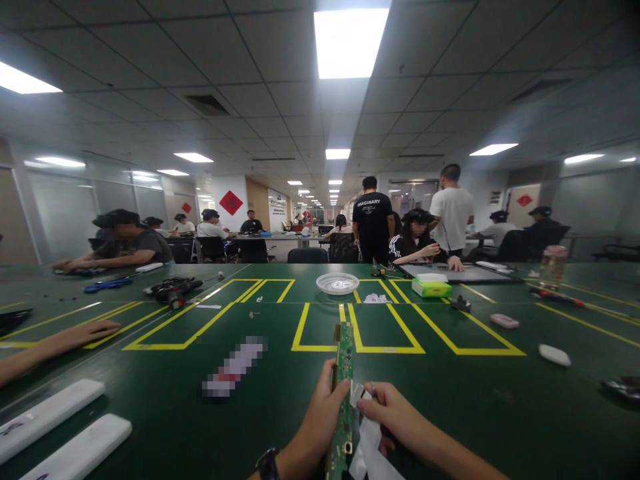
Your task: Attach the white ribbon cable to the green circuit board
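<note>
A long green circuit board (pixel 345 363) stands on end in front of me, tilted slightly. My left hand (pixel 323 413) is closed around its middle, with the thumb pressed on the component side. Close beside it, my right hand (pixel 395 413) pinches a crumpled white tissue (pixel 369 443) against the right edge of the board. The tissue's lower part hangs below my fingers. I cannot tell whether the tissue touches the board's face. A dark watch (pixel 268 463) sits on my left wrist.
The green table (pixel 250 440) carries yellow tape outlines. A white basket (pixel 337 284), a green tissue pack (pixel 431 288) and a white mouse-shaped object (pixel 555 355) lie farther off. Two long white cases (pixel 75 447) lie at left, near another person's arm (pixel 60 347). Several people sit or stand beyond.
</note>
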`<control>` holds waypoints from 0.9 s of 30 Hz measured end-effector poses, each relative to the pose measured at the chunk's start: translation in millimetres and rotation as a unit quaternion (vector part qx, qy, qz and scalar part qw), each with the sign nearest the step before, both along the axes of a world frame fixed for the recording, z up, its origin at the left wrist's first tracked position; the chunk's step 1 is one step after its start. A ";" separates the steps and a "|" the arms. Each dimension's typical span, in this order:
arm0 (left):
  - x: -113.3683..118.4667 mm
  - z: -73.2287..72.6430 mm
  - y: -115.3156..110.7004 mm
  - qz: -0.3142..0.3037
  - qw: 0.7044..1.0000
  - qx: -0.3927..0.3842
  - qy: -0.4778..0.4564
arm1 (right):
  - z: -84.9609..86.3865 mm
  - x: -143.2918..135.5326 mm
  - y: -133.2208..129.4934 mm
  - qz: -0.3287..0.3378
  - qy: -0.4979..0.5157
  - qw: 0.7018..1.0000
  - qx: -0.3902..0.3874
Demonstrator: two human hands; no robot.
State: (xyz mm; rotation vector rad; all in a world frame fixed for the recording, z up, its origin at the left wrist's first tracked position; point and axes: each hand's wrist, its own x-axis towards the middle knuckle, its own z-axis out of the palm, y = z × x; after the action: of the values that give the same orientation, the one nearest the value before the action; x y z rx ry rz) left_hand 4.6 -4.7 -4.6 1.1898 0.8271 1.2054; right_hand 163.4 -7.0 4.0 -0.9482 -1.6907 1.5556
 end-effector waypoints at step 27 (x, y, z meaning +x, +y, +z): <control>-1.7 0.6 -0.3 0.012 1.000 0.015 0.012 | -6.6 -1.6 4.6 -0.073 -0.001 0.996 0.053</control>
State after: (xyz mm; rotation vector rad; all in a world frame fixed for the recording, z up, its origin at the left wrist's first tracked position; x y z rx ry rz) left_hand 3.0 -5.0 -4.0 1.2251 0.8457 1.2286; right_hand 161.8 -2.4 -2.6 -0.9955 -1.6491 1.3567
